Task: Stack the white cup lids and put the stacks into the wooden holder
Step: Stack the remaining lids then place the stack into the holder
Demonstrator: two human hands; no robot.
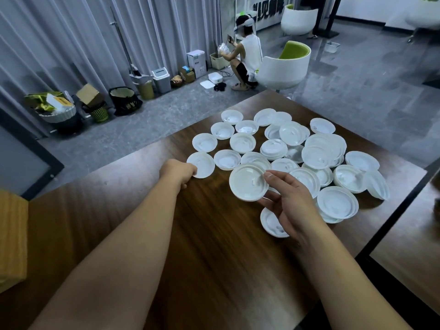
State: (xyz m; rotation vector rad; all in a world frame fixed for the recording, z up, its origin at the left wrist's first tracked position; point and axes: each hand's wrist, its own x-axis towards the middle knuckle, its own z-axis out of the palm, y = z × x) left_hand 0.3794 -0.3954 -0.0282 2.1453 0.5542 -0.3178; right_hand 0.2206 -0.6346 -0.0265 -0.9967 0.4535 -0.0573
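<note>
Right hand pinches a raised lid; left hand grips a table lid.

Your dark wooden bench is carrying scattered white lids, many overlapping toward its right side.

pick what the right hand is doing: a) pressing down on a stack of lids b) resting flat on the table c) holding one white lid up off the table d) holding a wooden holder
c: the right hand pinches a white lid by its rim between thumb and fingers, raised above the wooden table.
</note>
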